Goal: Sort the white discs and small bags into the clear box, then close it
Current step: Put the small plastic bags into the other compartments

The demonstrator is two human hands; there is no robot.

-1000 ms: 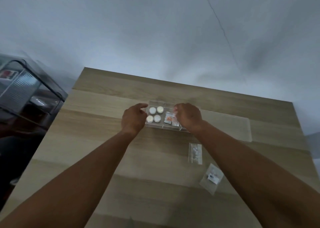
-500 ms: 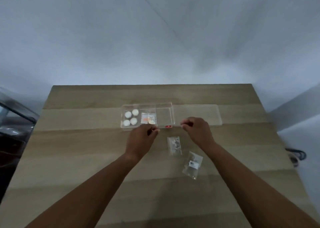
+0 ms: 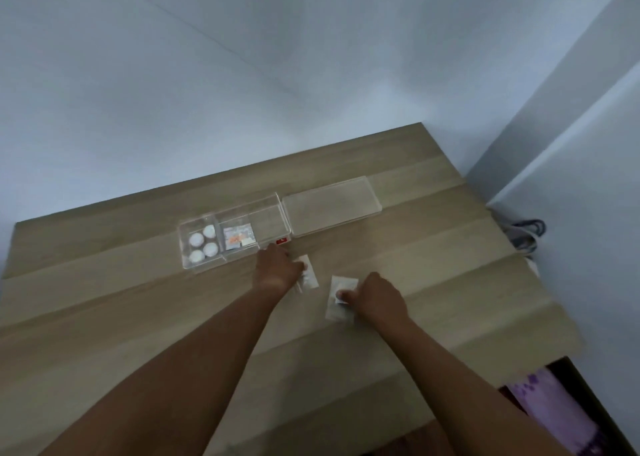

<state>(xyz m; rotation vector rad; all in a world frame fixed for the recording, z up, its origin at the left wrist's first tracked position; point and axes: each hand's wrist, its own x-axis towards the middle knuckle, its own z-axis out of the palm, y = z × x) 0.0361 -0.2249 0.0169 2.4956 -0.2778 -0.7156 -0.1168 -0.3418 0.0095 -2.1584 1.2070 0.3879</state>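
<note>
The clear box (image 3: 270, 203) lies open on the wooden table, its lid (image 3: 332, 206) flat to the right. Several white discs (image 3: 203, 245) fill its left compartment and a small bag with orange contents (image 3: 238, 240) lies in the middle one; the right compartment holds nothing. My left hand (image 3: 277, 268) rests on a small clear bag (image 3: 308, 276) just in front of the box. My right hand (image 3: 377, 296) presses its fingers on a second clear bag (image 3: 340, 297) farther right. Both bags lie flat on the table.
The table (image 3: 138, 317) ends at its right edge near the wall corner, where dark cables (image 3: 526, 230) lie on the floor. A purple patterned item (image 3: 561, 410) shows below the table's near right corner.
Both hands have drawn back from the box and come down onto the two loose bags. The view has swung to the right.
</note>
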